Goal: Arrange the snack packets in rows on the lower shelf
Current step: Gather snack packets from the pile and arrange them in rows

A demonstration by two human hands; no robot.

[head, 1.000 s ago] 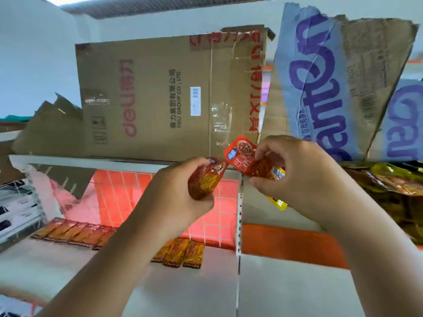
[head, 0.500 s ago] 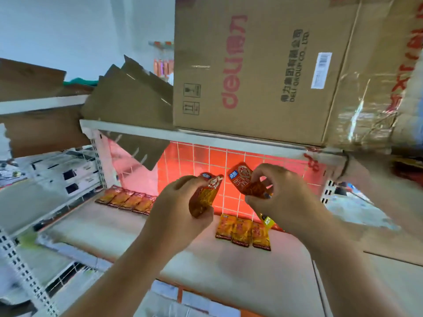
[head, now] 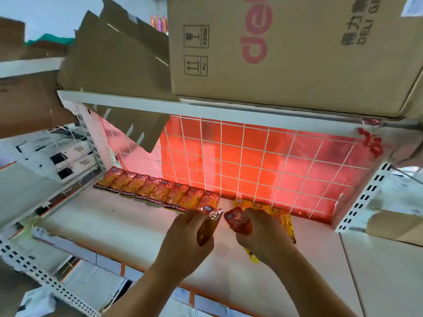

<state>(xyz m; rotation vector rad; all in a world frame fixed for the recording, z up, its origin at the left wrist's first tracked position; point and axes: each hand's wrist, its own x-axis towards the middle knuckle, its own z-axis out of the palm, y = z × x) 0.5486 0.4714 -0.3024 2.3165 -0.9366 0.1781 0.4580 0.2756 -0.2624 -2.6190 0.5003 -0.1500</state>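
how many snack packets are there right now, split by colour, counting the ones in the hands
red-orange packets, back row: 8
yellow packets on the lower shelf: 3 showing, partly behind the right hand
orange packet in the left hand: 1
red packet in the right hand: 1
yellow packet in the right hand: 1
total: 14

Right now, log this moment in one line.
left hand: holds orange packet | right hand: holds red packet | packet row: along back of lower shelf

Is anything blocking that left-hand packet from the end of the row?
Nothing visible: the left hand holds its packet just in front of the row, at its right end, with bare shelf beside it.
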